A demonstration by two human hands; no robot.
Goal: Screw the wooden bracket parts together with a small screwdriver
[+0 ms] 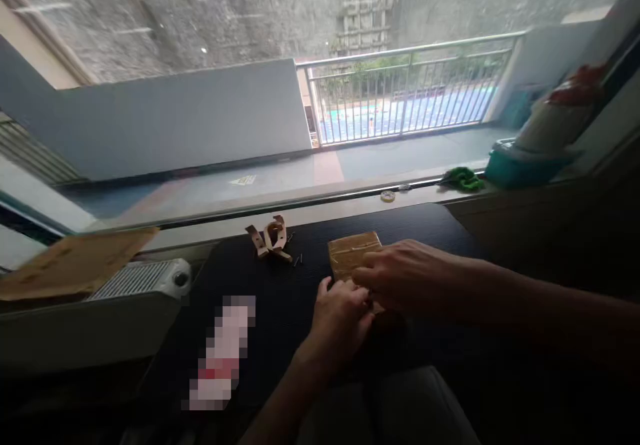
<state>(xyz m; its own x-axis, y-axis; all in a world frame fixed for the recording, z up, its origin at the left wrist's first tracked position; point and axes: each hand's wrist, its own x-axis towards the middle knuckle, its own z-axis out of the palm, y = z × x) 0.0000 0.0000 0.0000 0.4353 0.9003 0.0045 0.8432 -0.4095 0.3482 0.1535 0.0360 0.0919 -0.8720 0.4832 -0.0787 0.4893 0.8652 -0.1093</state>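
The left hand [343,315] is resting over the near left part of a brown block [353,248], its fingers bent and bunched, one of them sticking up a little at the block's left edge. The right hand [400,271] is reaching in from the right and lying across the block's right side, its fingers curled inward so that they are meeting the left fingertips. Both hands are looking partly closed, but the fingers are hiding whatever is between them, so one cannot tell whether either is gripping the block, or a smaller piece.

The block itself is lying on the dark table [295,311], in front of the person. Its far end is showing a shiny, tape-like covering that is looking whole; the near end is mostly disappearing under the hands, so what is finished or left over there cannot be judged.

Farther left, several brown slotted pieces [270,238] are lying in a loose, unjoined cluster, with small thin pins [299,259] scattering beside them, apparently unused. Beyond the table, a round roll [387,196] and a green cloth [464,178] are sitting on the windowsill [320,211], well apart from the hands.
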